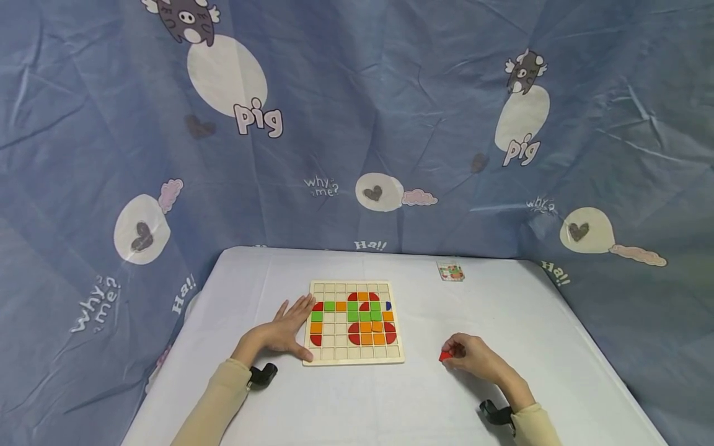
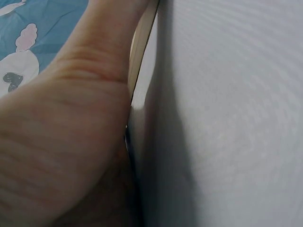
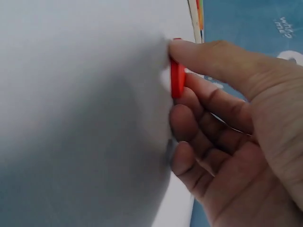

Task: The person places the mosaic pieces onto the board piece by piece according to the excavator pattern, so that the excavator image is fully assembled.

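A pale wooden grid board (image 1: 341, 354) lies on the white table, with green, orange and red tiles and one blue tile in its squares. My left hand (image 1: 283, 329) spreads along the board's left side, fingertips at the upper left edge and thumb near the lower left corner. In the left wrist view, the hand's heel fills much of the picture, beside the board's edge (image 2: 138, 54). Off the board to the right, my right hand (image 1: 471, 357) pinches a small red tile (image 3: 177, 78) between thumb and fingers, close to the tabletop. Its full outline is partly hidden by the fingers.
Toward the back right of the table (image 1: 279, 266) lies a small picture card (image 1: 450, 271) with coloured shapes. A blue printed cloth (image 1: 334, 142) hangs behind and around the table. Black devices are worn on the left wrist (image 1: 262, 376) and right wrist (image 1: 495, 414).
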`<state>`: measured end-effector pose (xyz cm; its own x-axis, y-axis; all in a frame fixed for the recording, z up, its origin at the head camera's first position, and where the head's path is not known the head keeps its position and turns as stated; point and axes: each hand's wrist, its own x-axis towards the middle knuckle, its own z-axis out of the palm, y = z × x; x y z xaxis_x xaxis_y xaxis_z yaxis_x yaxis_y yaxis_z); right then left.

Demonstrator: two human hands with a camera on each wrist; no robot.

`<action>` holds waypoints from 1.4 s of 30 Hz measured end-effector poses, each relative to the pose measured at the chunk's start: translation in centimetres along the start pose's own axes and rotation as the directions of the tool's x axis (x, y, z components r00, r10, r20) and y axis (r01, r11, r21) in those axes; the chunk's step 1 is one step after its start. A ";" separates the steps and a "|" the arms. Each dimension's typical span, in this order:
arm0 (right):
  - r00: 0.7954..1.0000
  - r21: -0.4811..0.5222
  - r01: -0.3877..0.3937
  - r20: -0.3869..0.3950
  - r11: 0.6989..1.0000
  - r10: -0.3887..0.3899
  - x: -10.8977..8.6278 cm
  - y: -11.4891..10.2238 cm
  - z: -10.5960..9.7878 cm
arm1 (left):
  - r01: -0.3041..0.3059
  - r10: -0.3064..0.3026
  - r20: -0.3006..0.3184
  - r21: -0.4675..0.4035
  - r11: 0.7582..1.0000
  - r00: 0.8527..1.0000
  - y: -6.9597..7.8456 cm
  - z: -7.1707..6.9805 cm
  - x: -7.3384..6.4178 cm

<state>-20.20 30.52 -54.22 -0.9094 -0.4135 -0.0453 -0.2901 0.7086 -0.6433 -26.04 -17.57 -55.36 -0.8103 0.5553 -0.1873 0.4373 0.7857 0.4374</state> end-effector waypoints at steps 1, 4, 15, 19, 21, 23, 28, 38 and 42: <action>1.000 -0.001 -0.002 -0.011 1.000 0.002 0.1 -0.1 0.2 | 0.004 -0.004 0.001 0.004 1.000 1.000 0.0 -0.1 0.0; 0.999 -0.032 -0.009 -0.042 0.999 0.008 0.5 -0.5 0.6 | 0.008 -0.007 -0.004 0.003 1.000 1.000 0.1 -0.2 -0.1; 0.989 -0.119 0.133 -0.055 0.984 -0.140 3.8 -4.9 2.5 | -0.002 0.002 -0.008 -0.006 1.000 1.000 0.3 -0.1 -0.2; 0.974 -0.117 0.223 0.002 0.968 -0.225 6.1 -8.4 3.9 | -0.001 0.001 -0.013 -0.009 1.000 1.000 0.4 -0.1 -0.2; 0.965 -0.124 0.264 0.041 0.957 -0.261 7.3 -10.1 4.9 | -0.001 0.001 -0.008 -0.003 1.000 1.000 0.3 -0.1 -0.2; 0.952 -0.132 0.306 0.078 0.943 -0.298 8.6 -11.7 5.9 | -0.002 0.002 -0.004 0.000 1.000 1.000 0.3 -0.1 -0.1; 0.925 -0.174 0.370 0.156 0.912 -0.346 11.4 -14.7 8.4 | -0.010 0.010 0.002 0.011 1.000 1.000 0.1 -0.3 -0.2; 0.910 -0.252 0.398 0.230 0.882 -0.345 14.5 -16.7 11.4 | -0.039 0.039 0.003 0.024 0.999 0.999 -0.3 0.0 -0.1; 0.908 -0.256 0.401 0.243 0.880 -0.342 15.0 -16.9 11.7 | -0.035 0.035 0.004 0.024 0.999 0.999 -0.3 0.0 -0.1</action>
<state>-25.47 5.69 -52.97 -0.6534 -0.7570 -0.0069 -0.6959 0.6042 -0.3882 -26.07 -17.90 -55.44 -0.7928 0.5837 -0.1751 0.4749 0.7719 0.4227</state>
